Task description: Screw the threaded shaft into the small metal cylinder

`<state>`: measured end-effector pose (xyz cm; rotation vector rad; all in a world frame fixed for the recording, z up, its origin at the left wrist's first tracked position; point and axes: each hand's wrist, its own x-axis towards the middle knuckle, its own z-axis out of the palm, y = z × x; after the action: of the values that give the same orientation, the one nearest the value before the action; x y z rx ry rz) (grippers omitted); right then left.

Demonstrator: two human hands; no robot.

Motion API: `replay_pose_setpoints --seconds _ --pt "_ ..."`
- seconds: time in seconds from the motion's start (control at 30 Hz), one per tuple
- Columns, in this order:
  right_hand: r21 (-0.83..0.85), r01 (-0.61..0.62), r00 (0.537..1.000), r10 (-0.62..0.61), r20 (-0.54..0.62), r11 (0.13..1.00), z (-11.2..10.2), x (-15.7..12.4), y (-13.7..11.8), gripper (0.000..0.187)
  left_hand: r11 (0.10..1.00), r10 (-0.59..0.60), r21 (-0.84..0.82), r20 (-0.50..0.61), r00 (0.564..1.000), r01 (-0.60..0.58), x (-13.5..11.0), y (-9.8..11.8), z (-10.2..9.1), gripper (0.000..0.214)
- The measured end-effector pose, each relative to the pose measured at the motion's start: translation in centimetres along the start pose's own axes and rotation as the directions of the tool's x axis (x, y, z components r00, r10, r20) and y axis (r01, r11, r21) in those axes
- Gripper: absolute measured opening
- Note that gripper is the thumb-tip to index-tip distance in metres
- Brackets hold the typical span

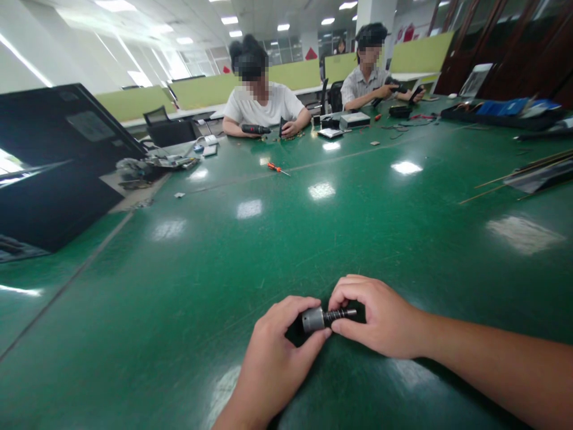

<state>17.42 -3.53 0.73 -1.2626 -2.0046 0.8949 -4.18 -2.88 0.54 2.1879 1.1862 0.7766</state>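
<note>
A small metal cylinder with a spring-wound shaft (314, 321) lies sideways just above the green table, near its front edge. My left hand (286, 340) grips the wide grey cylinder end between thumb and fingers. On the other side, my right hand (373, 313) curls around the thin shaft, its thumb and fingertips close to the spring where it meets the cylinder. The shaft's bare tip points right, into the hollow of that hand. Whether the right fingertips press on the spring or only rest beside it is hard to see.
The green table (201, 286) stretches ahead. An orange screwdriver (275, 168) lies farther off. A large black panel (62, 161) stands at left. Two people sit across, one by a power drill (255, 129). Thin rods (528, 176) and a black tool bag (492, 116) lie at right.
</note>
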Motion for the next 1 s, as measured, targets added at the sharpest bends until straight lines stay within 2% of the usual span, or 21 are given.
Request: replay_pose_setpoints --seconds 0.5,1.0 --pt "0.029 0.005 1.0 -0.004 -0.018 1.0 0.11 -0.08 -0.02 0.01 1.0 -0.008 0.02 0.053 0.999 0.007 0.21 0.03 0.11 0.035" --pt "-0.004 0.023 1.0 -0.023 -0.016 1.0 0.26 -0.22 0.3 0.018 1.0 0.013 0.016 0.049 0.999 -0.014 0.28 0.21 0.05 0.03"
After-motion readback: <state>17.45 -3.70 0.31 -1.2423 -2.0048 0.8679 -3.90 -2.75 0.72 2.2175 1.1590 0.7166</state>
